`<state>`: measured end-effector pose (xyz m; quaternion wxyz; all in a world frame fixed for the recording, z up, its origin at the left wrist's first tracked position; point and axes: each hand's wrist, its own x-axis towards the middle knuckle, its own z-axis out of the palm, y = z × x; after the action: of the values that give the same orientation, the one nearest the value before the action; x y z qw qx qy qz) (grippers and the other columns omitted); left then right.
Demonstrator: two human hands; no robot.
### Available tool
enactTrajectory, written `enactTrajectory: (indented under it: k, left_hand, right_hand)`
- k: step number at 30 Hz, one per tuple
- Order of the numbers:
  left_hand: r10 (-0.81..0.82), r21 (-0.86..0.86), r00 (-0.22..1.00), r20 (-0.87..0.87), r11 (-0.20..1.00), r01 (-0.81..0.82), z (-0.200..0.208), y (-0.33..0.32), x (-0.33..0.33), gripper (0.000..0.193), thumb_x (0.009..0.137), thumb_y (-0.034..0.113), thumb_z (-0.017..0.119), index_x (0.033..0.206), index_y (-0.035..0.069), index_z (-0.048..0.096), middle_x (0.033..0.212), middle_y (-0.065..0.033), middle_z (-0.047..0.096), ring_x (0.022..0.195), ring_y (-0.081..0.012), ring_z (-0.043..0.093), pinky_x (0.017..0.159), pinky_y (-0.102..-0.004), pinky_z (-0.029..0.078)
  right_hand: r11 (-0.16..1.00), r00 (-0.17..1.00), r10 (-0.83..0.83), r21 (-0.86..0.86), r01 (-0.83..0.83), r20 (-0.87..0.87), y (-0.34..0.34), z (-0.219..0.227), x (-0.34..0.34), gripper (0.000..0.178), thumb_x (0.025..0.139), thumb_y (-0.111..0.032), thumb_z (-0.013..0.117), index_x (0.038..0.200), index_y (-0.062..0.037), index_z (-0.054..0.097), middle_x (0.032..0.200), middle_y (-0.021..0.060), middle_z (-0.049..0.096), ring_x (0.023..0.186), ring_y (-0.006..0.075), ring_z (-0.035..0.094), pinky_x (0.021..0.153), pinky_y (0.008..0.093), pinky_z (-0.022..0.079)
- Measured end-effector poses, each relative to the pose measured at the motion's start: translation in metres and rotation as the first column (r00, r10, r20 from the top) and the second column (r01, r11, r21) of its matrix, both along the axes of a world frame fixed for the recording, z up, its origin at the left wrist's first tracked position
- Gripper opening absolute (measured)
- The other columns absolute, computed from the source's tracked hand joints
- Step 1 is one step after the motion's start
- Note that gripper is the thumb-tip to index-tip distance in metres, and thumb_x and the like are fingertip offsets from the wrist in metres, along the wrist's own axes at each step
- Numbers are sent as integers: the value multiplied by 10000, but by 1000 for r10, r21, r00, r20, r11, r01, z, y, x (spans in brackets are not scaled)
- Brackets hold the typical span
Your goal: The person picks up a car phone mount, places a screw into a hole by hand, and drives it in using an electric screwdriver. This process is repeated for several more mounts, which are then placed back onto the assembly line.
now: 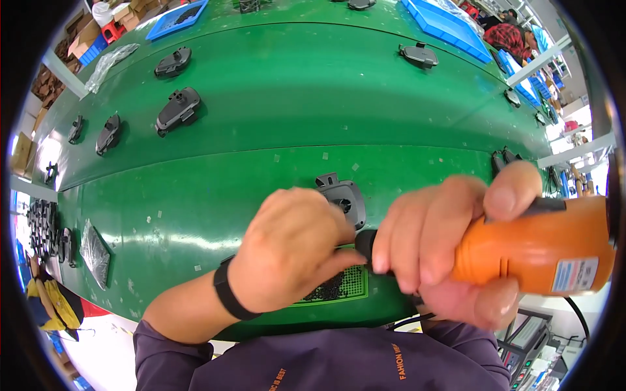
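Note:
My right hand is wrapped round an orange electric screwdriver, which lies nearly level with its black nose pointing left. My left hand, a black band on its wrist, has its fingers pinched together right at that nose. What they hold there, if anything, is too small and hidden to make out. Just beyond the fingertips, a dark grey plastic housing with a bracket lies on the green table, partly covered by my left hand. Below my hands is a green grid tray with small black screws.
More dark grey housings lie scattered on the green table. Blue trays stand along the far edge. A clear plastic bag and rows of black parts are at the left. A person in red plaid is at far right.

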<state>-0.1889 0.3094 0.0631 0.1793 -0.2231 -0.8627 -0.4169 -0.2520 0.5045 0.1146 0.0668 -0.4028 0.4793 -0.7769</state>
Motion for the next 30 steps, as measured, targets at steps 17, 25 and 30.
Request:
enactTrajectory:
  k: [17,25,30]
  left_hand:
    - [59,-198,919,390,980,21,-6,-17,-4,523,723,74,839,1226,91,700,1300,-222,632,1080,-395,664,904,-428,567]
    - [57,-214,930,364,977,24,-10,-13,-5,517,735,78,832,1234,96,697,1306,-222,627,1072,-386,669,894,-422,574]
    - [54,-195,923,380,981,23,-11,-13,-6,514,746,90,829,1242,102,695,1320,-223,618,1069,-382,670,888,-421,576]
  right_hand:
    - [978,978,-200,73,196,53,-13,-40,-54,476,976,-372,610,1276,-56,417,680,59,522,488,162,525,523,349,524]
    - [973,962,-228,71,219,149,-18,-52,-53,376,957,-342,658,1122,-80,446,649,48,506,455,156,502,490,330,509]
    - [983,969,-185,35,182,165,-16,-57,-57,364,946,-337,681,1069,-92,441,639,42,499,446,150,494,479,324,502]
